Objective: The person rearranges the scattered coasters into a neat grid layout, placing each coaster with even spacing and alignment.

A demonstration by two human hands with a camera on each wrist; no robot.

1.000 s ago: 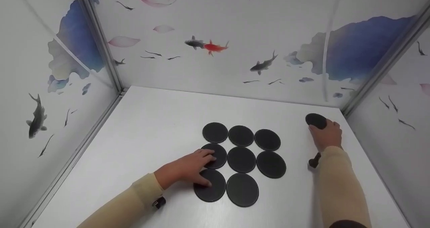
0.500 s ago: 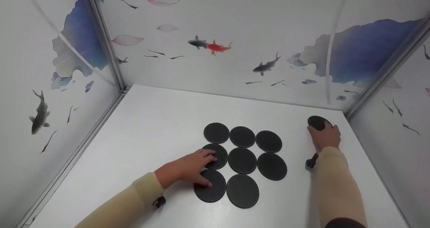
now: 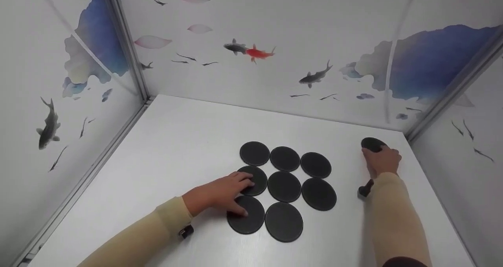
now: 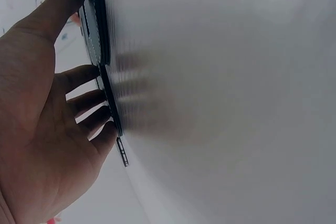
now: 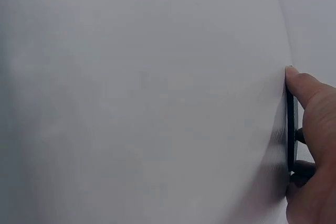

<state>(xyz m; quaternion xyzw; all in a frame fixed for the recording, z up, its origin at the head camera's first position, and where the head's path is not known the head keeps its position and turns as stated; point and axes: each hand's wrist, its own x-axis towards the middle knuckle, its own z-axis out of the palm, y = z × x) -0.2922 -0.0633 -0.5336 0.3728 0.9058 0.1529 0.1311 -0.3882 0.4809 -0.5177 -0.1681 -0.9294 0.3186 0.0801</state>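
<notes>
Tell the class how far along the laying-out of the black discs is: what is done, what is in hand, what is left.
Done: eight black discs lie flat on the white table, three, three and two to a row.
In hand: the right hand grips a ninth disc near the far right corner, while the left hand rests on the two nearest left discs.
Left: the near right spot is bare.
</notes>
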